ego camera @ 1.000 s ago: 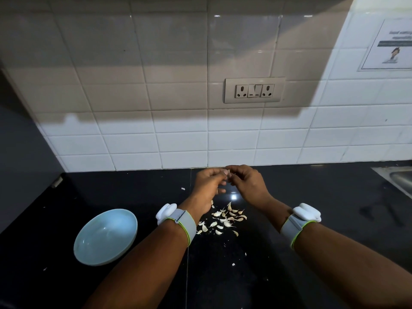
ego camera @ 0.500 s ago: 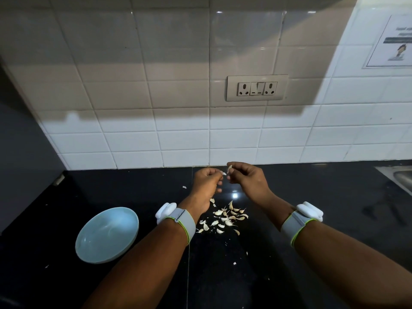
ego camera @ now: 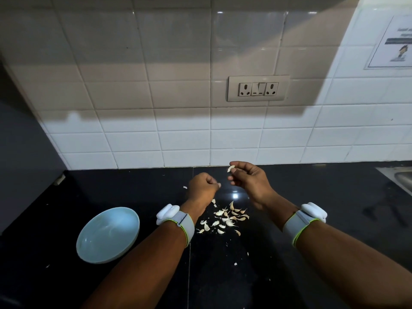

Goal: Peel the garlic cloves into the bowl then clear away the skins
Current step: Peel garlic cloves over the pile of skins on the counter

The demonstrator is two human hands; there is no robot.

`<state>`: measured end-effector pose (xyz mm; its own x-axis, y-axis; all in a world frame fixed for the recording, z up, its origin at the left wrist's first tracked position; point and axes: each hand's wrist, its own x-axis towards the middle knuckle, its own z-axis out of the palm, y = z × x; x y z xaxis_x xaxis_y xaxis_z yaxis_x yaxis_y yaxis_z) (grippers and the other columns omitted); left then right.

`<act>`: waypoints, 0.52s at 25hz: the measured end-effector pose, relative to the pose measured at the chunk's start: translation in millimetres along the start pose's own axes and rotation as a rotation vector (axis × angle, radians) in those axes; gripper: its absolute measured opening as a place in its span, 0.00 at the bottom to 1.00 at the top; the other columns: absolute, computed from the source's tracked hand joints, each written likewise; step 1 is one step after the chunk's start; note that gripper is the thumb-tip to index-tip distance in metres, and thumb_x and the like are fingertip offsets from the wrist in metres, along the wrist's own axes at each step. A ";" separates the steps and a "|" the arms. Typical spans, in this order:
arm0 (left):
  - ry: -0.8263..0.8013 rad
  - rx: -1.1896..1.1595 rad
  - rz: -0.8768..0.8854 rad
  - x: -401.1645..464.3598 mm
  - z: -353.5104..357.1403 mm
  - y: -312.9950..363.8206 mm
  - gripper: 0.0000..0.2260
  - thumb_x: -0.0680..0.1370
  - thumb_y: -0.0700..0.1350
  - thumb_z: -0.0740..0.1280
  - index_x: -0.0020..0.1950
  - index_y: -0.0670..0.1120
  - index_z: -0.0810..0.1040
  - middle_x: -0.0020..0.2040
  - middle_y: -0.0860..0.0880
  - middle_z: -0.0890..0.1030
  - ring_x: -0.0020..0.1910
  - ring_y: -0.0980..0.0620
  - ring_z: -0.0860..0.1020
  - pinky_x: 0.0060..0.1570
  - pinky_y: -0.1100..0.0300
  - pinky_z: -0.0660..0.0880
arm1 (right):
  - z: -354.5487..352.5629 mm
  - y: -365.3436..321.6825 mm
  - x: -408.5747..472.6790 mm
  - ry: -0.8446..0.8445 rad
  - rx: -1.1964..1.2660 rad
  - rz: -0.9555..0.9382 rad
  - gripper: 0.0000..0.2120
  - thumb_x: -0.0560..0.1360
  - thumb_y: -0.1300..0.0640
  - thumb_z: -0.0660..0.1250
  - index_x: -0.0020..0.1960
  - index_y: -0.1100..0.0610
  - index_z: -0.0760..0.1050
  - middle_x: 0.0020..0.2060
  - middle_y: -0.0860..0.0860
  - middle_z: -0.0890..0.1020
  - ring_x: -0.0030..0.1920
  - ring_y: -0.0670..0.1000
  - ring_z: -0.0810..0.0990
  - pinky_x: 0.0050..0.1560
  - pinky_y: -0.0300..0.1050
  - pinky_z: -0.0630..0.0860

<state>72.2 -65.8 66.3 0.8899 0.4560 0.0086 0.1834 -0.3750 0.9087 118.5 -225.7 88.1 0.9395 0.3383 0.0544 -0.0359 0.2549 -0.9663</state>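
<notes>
Pale blue bowl [ego camera: 108, 234] (empty), garlic cloves [ego camera: 225, 219] beside

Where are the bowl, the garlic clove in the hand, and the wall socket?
bowl [ego camera: 107, 235], head view, inner bottom.
garlic clove [ego camera: 231, 168], head view, its middle, pinched by right hand [ego camera: 249, 181].
wall socket [ego camera: 258, 88], head view, centre switch.

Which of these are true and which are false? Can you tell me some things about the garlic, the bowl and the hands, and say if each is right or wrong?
1. The right hand pinches a garlic clove in its fingers. True.
2. The blue bowl is full of peeled cloves. False: no cloves show inside it.
3. The garlic pile lies on the black counter between the two wrists. True.
4. The bowl sits to the right of the right hand. False: it sits left of the left hand.
5. The two hands are pressed together. False: a gap shows between them.
</notes>
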 end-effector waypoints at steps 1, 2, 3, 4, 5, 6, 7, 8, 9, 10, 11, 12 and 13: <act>-0.027 0.050 0.017 -0.2 -0.7 2.2 0.10 0.74 0.41 0.76 0.55 0.49 0.84 0.51 0.51 0.84 0.49 0.51 0.81 0.50 0.56 0.78 | 0.5 -0.3 -0.5 0.002 0.002 0.001 0.09 0.79 0.66 0.69 0.59 0.62 0.81 0.46 0.56 0.85 0.42 0.51 0.83 0.45 0.43 0.81; -0.048 0.123 0.027 -0.8 -2.0 4.3 0.11 0.75 0.43 0.75 0.57 0.52 0.85 0.53 0.54 0.84 0.52 0.52 0.81 0.53 0.56 0.78 | 1.2 -0.1 -0.8 0.005 0.000 0.000 0.09 0.79 0.66 0.70 0.59 0.62 0.81 0.45 0.55 0.85 0.42 0.51 0.83 0.45 0.43 0.81; -0.046 0.222 0.038 -0.1 -3.6 6.3 0.06 0.75 0.48 0.75 0.51 0.54 0.85 0.50 0.57 0.85 0.51 0.53 0.82 0.53 0.56 0.77 | 1.7 0.0 -1.0 0.007 -0.007 -0.004 0.09 0.79 0.66 0.70 0.59 0.62 0.81 0.45 0.55 0.85 0.41 0.50 0.83 0.45 0.43 0.81; -0.034 0.308 0.053 -1.6 -5.1 10.3 0.04 0.74 0.53 0.76 0.43 0.54 0.85 0.46 0.58 0.85 0.49 0.54 0.82 0.52 0.56 0.76 | 1.8 0.3 -0.9 0.012 -0.017 -0.010 0.10 0.79 0.66 0.70 0.59 0.62 0.81 0.45 0.55 0.85 0.41 0.50 0.82 0.45 0.43 0.81; -0.018 0.391 0.064 -1.4 -5.9 11.4 0.10 0.72 0.57 0.76 0.39 0.53 0.82 0.42 0.58 0.84 0.46 0.54 0.82 0.51 0.55 0.74 | 1.8 0.6 -0.7 0.018 -0.028 -0.014 0.10 0.79 0.67 0.70 0.59 0.63 0.81 0.45 0.55 0.85 0.41 0.49 0.82 0.45 0.43 0.80; -0.001 0.458 0.088 -0.9 -5.4 11.2 0.14 0.71 0.60 0.76 0.37 0.52 0.79 0.40 0.57 0.83 0.44 0.54 0.81 0.50 0.55 0.71 | 1.7 0.7 -0.5 0.025 -0.039 -0.015 0.10 0.78 0.67 0.71 0.59 0.63 0.82 0.45 0.55 0.85 0.40 0.49 0.82 0.44 0.42 0.80; 0.020 0.464 0.120 -1.3 -4.3 11.1 0.15 0.71 0.60 0.76 0.38 0.51 0.78 0.41 0.57 0.83 0.44 0.55 0.80 0.50 0.54 0.70 | 1.4 0.7 -0.5 0.031 -0.051 -0.016 0.10 0.78 0.67 0.71 0.59 0.63 0.82 0.45 0.55 0.85 0.40 0.49 0.82 0.43 0.42 0.80; 0.029 0.423 0.161 -1.1 -2.9 10.3 0.12 0.71 0.58 0.77 0.40 0.52 0.78 0.43 0.57 0.82 0.45 0.55 0.80 0.50 0.54 0.71 | 1.2 0.9 -0.4 0.036 -0.067 -0.015 0.09 0.78 0.67 0.71 0.58 0.63 0.82 0.44 0.55 0.85 0.39 0.49 0.82 0.43 0.42 0.80; 0.012 0.311 0.188 -1.6 -1.3 9.8 0.09 0.71 0.54 0.78 0.44 0.53 0.80 0.47 0.57 0.81 0.47 0.56 0.79 0.51 0.55 0.73 | 0.7 1.3 -0.4 0.039 -0.088 -0.016 0.09 0.78 0.67 0.71 0.58 0.63 0.82 0.44 0.55 0.85 0.39 0.49 0.82 0.42 0.42 0.80; -0.021 0.173 0.209 -2.2 0.5 9.6 0.09 0.73 0.50 0.77 0.51 0.54 0.81 0.50 0.56 0.81 0.48 0.56 0.79 0.51 0.55 0.76 | 0.3 1.7 -0.7 0.041 -0.107 -0.018 0.09 0.77 0.67 0.71 0.57 0.62 0.82 0.43 0.55 0.85 0.39 0.49 0.82 0.42 0.42 0.79; -0.059 0.037 0.219 -4.1 2.0 12.1 0.10 0.75 0.47 0.76 0.56 0.51 0.82 0.52 0.54 0.82 0.49 0.56 0.80 0.52 0.56 0.78 | 0.1 2.0 -1.3 0.043 -0.121 -0.022 0.09 0.77 0.67 0.71 0.57 0.62 0.82 0.41 0.55 0.85 0.39 0.48 0.81 0.42 0.41 0.79; -0.079 -0.051 0.227 -5.1 3.4 14.3 0.09 0.78 0.46 0.73 0.57 0.49 0.82 0.51 0.53 0.83 0.48 0.56 0.81 0.52 0.55 0.79 | 0.3 2.1 -2.1 0.043 -0.129 -0.025 0.08 0.77 0.67 0.71 0.56 0.62 0.82 0.40 0.54 0.84 0.39 0.48 0.81 0.42 0.41 0.79; -0.087 -0.082 0.233 -5.3 5.0 16.1 0.07 0.79 0.46 0.71 0.56 0.48 0.83 0.49 0.53 0.84 0.47 0.55 0.82 0.52 0.54 0.80 | 0.8 2.2 -3.0 0.044 -0.129 -0.024 0.08 0.77 0.67 0.72 0.56 0.63 0.82 0.39 0.54 0.84 0.38 0.48 0.81 0.41 0.40 0.78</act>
<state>72.5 -78.2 78.8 0.9374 0.2924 0.1892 -0.0622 -0.3940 0.9170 115.3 -225.5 86.1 0.9536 0.2929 0.0699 0.0287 0.1428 -0.9893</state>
